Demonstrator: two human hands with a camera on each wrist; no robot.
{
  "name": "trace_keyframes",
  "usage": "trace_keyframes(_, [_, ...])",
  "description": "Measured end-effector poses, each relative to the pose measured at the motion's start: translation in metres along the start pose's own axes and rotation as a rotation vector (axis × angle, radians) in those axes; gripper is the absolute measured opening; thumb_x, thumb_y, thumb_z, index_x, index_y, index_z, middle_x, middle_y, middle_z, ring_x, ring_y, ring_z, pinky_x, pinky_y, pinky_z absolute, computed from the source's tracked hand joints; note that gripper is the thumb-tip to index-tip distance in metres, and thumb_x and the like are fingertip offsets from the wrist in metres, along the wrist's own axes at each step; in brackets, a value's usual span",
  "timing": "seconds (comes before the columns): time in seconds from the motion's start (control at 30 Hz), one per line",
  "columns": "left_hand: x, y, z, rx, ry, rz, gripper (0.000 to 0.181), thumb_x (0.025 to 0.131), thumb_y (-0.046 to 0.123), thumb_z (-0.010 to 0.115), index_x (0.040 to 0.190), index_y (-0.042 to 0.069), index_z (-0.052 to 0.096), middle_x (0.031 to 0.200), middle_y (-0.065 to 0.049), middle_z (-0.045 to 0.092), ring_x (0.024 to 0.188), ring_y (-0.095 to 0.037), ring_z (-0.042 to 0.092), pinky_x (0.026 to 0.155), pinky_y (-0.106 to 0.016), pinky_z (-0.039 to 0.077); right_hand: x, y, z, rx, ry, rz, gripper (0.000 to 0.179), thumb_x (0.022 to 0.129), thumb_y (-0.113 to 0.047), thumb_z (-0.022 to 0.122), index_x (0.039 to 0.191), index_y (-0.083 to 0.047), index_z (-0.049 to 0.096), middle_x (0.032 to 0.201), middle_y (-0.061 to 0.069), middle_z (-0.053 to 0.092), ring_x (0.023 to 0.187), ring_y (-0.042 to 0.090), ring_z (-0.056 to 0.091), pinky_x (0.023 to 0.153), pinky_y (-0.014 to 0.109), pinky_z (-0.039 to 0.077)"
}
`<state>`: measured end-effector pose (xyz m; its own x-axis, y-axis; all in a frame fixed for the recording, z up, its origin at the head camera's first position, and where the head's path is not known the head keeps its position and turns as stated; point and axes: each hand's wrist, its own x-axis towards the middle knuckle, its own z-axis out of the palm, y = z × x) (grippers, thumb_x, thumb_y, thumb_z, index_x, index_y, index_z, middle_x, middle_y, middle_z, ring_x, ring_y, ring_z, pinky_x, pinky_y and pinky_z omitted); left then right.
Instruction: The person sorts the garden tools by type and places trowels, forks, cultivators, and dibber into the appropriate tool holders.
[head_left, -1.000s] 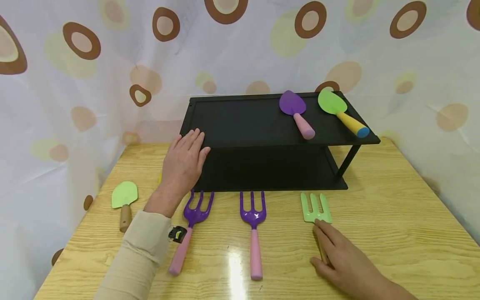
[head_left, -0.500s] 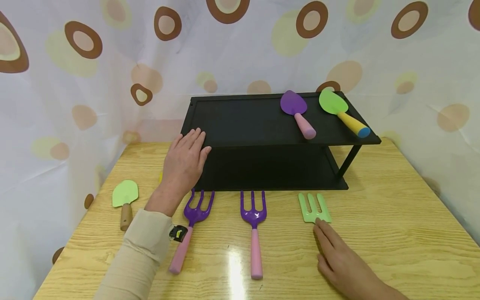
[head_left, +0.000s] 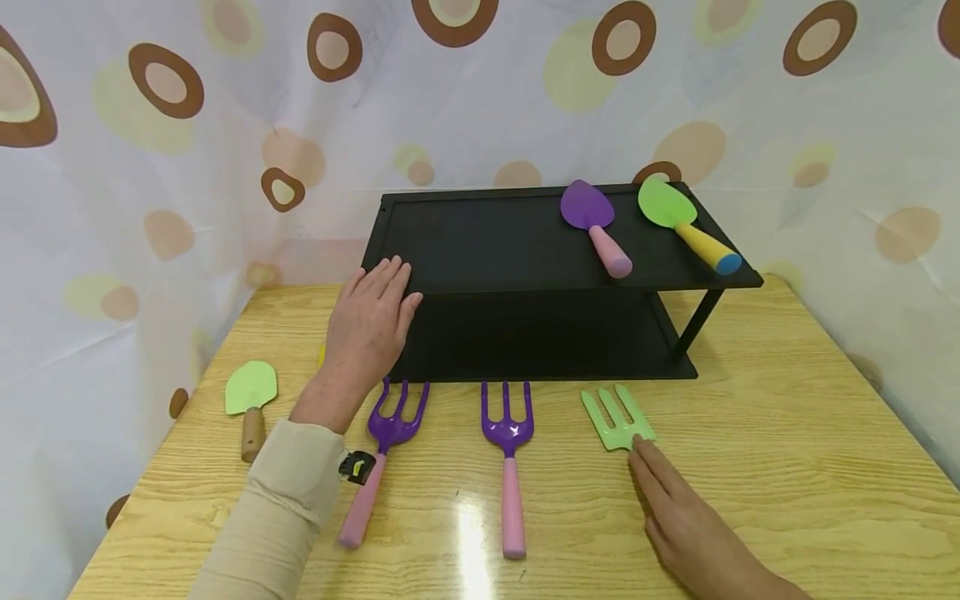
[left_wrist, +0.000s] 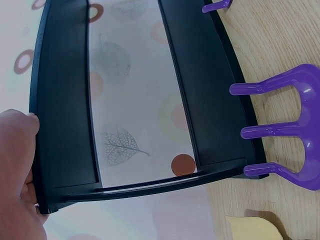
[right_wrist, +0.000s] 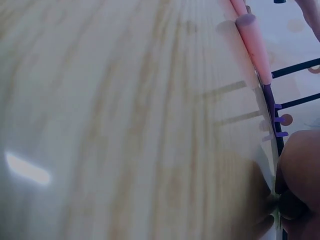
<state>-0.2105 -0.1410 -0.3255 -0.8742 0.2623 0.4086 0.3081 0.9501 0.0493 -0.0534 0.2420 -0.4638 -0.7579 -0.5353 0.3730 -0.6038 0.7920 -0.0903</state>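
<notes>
My left hand point(head_left: 369, 321) rests on the front left corner of a black two-tier shelf point(head_left: 465, 242), fingers lying straight over the upper board. In the left wrist view the same hand point(left_wrist: 17, 170) shows at the board's edge. My right hand point(head_left: 686, 517) holds a light green hand fork point(head_left: 618, 423) at its handle, which the hand hides. The fork's three tines slant toward the far left on the table. In the right wrist view the right hand point(right_wrist: 302, 175) is low beside the tabletop. Two purple hand forks point(head_left: 392, 429) with pink handles lie before the shelf.
On the shelf's upper board lie a purple trowel point(head_left: 587, 207) and a green trowel point(head_left: 666, 204) with a yellow handle. A light green trowel point(head_left: 251, 387) lies far left. Something yellow point(left_wrist: 254, 229) is mostly hidden behind my left wrist. A patterned cloth point(head_left: 480, 100) hangs behind.
The green fork has turned, its tines swinging left. My right thumb has drawn in, covering the wooden handle that showed before. My left hand stays in place.
</notes>
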Motion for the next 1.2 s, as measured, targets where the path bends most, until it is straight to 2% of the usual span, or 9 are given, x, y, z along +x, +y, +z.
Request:
trace_keyframes(0.03, [0.000, 0.000, 0.000, -0.001, 0.001, 0.000, 0.054, 0.107, 0.038, 0.039, 0.151, 0.008, 0.042, 0.157, -0.010, 0.041, 0.148, -0.026, 0.035, 0.125, -0.044, 0.022, 0.000, 0.000, 0.000, 0.012, 0.006, 0.005, 0.074, 0.071, 0.001, 0.073, 0.138, 0.014, 0.045, 0.151, 0.029, 0.036, 0.152, 0.010, 0.008, 0.116, 0.005, -0.002])
trace_keyframes(0.2, [0.000, 0.000, -0.001, -0.005, -0.001, -0.002, 0.054, 0.107, 0.038, 0.039, 0.151, 0.008, 0.041, 0.157, -0.010, 0.041, 0.148, -0.026, 0.035, 0.126, -0.044, 0.021, 0.002, 0.001, -0.005, 0.061, 0.047, 0.012, 0.071, 0.070, 0.004, 0.070, 0.137, 0.014, 0.047, 0.148, 0.031, 0.041, 0.149, 0.001, 0.005, 0.116, 0.004, 0.002])
trace_keyframes(0.67, [-0.001, 0.000, 0.000, -0.010, 0.003, -0.004, 0.054, 0.107, 0.038, 0.039, 0.151, 0.008, 0.042, 0.157, -0.010, 0.041, 0.148, -0.026, 0.035, 0.126, -0.045, 0.021, 0.007, 0.004, -0.016, 0.116, 0.078, 0.032, 0.068, 0.071, 0.007, 0.071, 0.136, 0.010, 0.052, 0.147, 0.023, 0.046, 0.146, -0.008, 0.011, 0.113, -0.001, 0.008])
trace_keyframes(0.87, [-0.001, 0.000, 0.001, -0.004, 0.022, 0.001, 0.053, 0.106, 0.038, 0.041, 0.150, 0.008, 0.043, 0.156, -0.011, 0.042, 0.147, -0.026, 0.037, 0.125, -0.046, 0.023, 0.014, 0.008, -0.022, 0.136, 0.115, 0.051, 0.063, 0.073, 0.011, 0.064, 0.135, 0.009, 0.054, 0.148, 0.019, 0.047, 0.145, -0.007, 0.018, 0.111, -0.002, 0.012])
trace_keyframes(1.0, [-0.001, 0.000, 0.001, -0.004, 0.026, 0.003, 0.053, 0.106, 0.038, 0.041, 0.150, 0.008, 0.043, 0.156, -0.011, 0.042, 0.147, -0.026, 0.037, 0.125, -0.046, 0.024, 0.020, 0.016, -0.023, 0.129, 0.161, 0.028, 0.058, 0.074, 0.012, 0.059, 0.133, 0.011, 0.055, 0.146, 0.021, 0.048, 0.146, -0.002, 0.023, 0.111, -0.001, 0.015])
trace_keyframes(1.1, [-0.001, 0.000, 0.001, -0.002, 0.026, 0.004, 0.054, 0.106, 0.038, 0.041, 0.150, 0.008, 0.043, 0.156, -0.011, 0.042, 0.147, -0.026, 0.036, 0.125, -0.045, 0.023, 0.026, 0.023, -0.021, 0.122, 0.218, -0.015, 0.047, 0.084, 0.004, 0.047, 0.130, 0.014, 0.056, 0.142, 0.025, 0.051, 0.146, -0.001, 0.024, 0.110, -0.001, 0.017])
trace_keyframes(1.2, [-0.001, 0.000, 0.001, 0.000, 0.026, 0.004, 0.054, 0.106, 0.039, 0.040, 0.150, 0.008, 0.043, 0.156, -0.010, 0.042, 0.148, -0.026, 0.036, 0.125, -0.045, 0.022, 0.032, 0.029, -0.020, 0.109, 0.267, -0.048, 0.047, 0.091, -0.005, 0.036, 0.127, 0.017, 0.057, 0.137, 0.028, 0.053, 0.147, -0.001, 0.022, 0.111, 0.000, 0.019])
